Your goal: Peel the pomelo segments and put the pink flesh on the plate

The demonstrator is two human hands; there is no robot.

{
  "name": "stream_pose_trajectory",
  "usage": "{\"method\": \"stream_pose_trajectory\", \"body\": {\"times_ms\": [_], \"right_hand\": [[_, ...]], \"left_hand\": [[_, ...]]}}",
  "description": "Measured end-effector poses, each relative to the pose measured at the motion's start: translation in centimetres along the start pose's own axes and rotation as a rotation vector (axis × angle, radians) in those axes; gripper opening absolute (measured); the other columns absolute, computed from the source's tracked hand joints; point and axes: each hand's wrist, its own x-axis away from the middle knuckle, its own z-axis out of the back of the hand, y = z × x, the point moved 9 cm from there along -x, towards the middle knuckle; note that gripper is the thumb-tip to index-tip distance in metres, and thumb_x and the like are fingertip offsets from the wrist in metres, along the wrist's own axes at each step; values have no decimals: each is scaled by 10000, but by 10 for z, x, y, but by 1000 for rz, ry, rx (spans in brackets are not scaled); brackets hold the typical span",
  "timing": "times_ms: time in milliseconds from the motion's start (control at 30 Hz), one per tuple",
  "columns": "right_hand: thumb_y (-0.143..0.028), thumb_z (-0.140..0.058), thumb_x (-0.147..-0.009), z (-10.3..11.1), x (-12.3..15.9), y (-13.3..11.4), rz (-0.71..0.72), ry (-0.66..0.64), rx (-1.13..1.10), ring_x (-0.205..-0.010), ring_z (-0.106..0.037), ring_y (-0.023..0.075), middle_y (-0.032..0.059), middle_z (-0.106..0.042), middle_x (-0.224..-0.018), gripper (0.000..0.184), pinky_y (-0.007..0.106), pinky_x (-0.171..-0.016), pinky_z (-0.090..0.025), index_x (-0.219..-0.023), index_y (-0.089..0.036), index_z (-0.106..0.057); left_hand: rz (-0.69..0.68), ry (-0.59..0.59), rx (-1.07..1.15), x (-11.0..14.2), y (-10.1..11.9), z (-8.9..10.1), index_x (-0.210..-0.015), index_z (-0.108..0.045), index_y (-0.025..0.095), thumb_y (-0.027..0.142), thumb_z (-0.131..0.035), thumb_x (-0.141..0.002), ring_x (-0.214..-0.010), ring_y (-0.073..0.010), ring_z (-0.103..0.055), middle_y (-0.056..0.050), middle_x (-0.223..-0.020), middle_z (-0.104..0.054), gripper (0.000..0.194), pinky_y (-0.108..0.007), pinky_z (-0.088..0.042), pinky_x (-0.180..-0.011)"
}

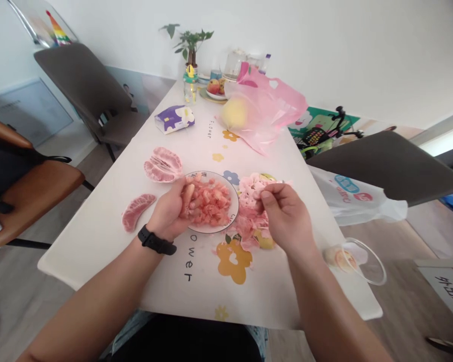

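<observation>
My left hand (170, 210), with a black watch at the wrist, is closed round a piece of peeled pomelo (187, 197) over the left rim of a white plate. That plate (233, 203) holds a heap of pink pomelo flesh (212, 201). Over the pile of peel and pink membrane (249, 221) to the right, my right hand (287, 211) has thumb and forefinger pinched; anything between them is too small to make out. Left of the plate lie a large pomelo chunk (163, 165) and, nearer me, a single unpeeled segment (138, 212).
A purple tissue pack (174, 119) and a pink plastic bag (266, 105) with a yellow round fruit stand farther back. Behind them are a jar (190, 90), a fruit plate (216, 95) and a potted plant (191, 42). A clear cup (357, 261) sits at the right edge.
</observation>
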Motion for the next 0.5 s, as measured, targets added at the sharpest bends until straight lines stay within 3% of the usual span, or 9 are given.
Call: {"method": "stream_pose_trajectory", "body": {"times_ms": [133,233,300,367,500], "right_hand": [[-411,-618,-972,41,-12,-3,127,107,400,-730,-680,216,48,-732,-856,205,373,-694,-539,-1030,-228,-691],[-347,-584,-975,58,-15,-14,343,165,667,-884,-722,268,111,-763,-1000,220,436,-823,-572,-1025,-222,-757],[-323,-563,-979,64,-16,-13,437,162,792,-913,-729,289,138,-755,-1037,248,458,-843,-586,-991,-210,-784],[-310,-557,-977,66,-17,-7,478,122,870,-933,-737,308,159,-753,-1082,263,484,-856,-601,-1001,-199,-794],[-286,-555,-968,62,-13,-4,519,81,910,-1121,-723,371,191,-747,-1250,323,582,-992,-574,-1188,-179,-766]], "left_hand": [[72,-9,3,-2,-4,0,-844,-660,146,372,-547,-1035,-443,-73,-414,5,-655,-534,317,-170,-286,-372],[82,-60,-30,1,-7,-7,-868,-701,124,316,-541,-970,-471,-98,-437,-11,-652,-529,270,-194,-307,-387],[46,-91,-50,3,-6,-10,-902,-736,118,239,-580,-871,-502,-110,-464,-14,-653,-538,199,-209,-345,-421],[-6,-102,-75,5,-5,-12,-975,-772,121,187,-616,-788,-581,-123,-531,-33,-732,-619,253,-232,-442,-513],[-138,-105,-189,7,0,-11,-1112,-797,165,172,-695,-783,-793,-134,-619,-43,-971,-725,345,-246,-512,-727]]}}
